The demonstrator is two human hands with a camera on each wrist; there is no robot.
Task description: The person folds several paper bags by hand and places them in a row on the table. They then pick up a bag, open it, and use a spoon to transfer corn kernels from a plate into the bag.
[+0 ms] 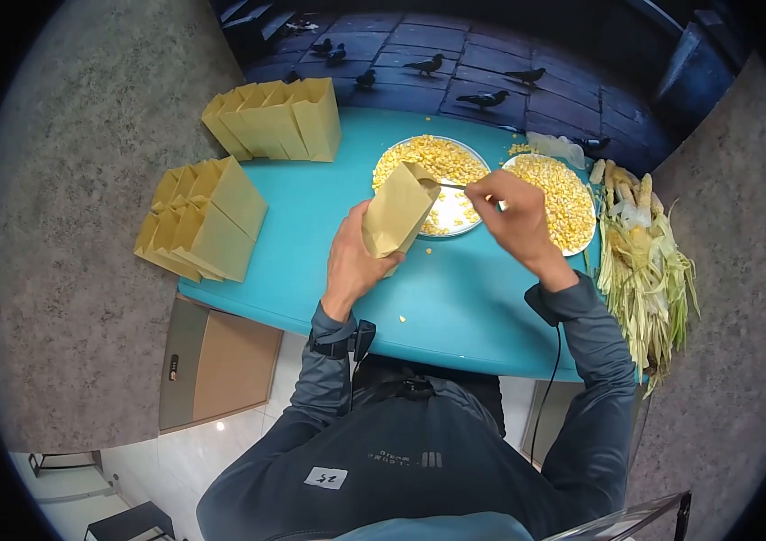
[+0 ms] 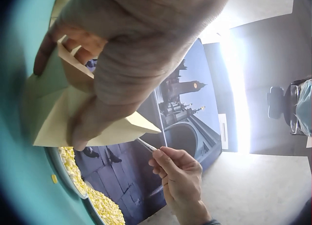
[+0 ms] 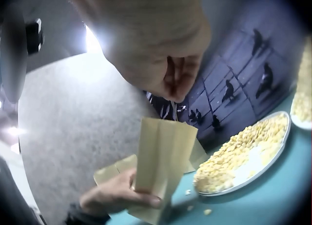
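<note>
My left hand (image 1: 356, 257) grips a brown paper bag (image 1: 396, 216) around its lower part, tilting it with the mouth up and toward the right. Between thumb and fingers, my right hand (image 1: 513, 216) pinches a thin metal spoon handle (image 1: 452, 186). The far end of the spoon goes in at the bag's mouth and is hidden there. In the left wrist view the handle (image 2: 146, 145) slants down from the bag's edge to the right fingers. Behind the bag lies a white plate (image 1: 449, 213) of yellow corn kernels (image 1: 437, 155), its middle partly bare.
A second plate heaped with kernels (image 1: 563, 203) lies to the right, by corn husks and cobs (image 1: 640, 252). Open paper bags stand in two groups at left, one at the back (image 1: 275, 122), one nearer (image 1: 207, 221). Loose kernels dot the turquoise table (image 1: 455, 298).
</note>
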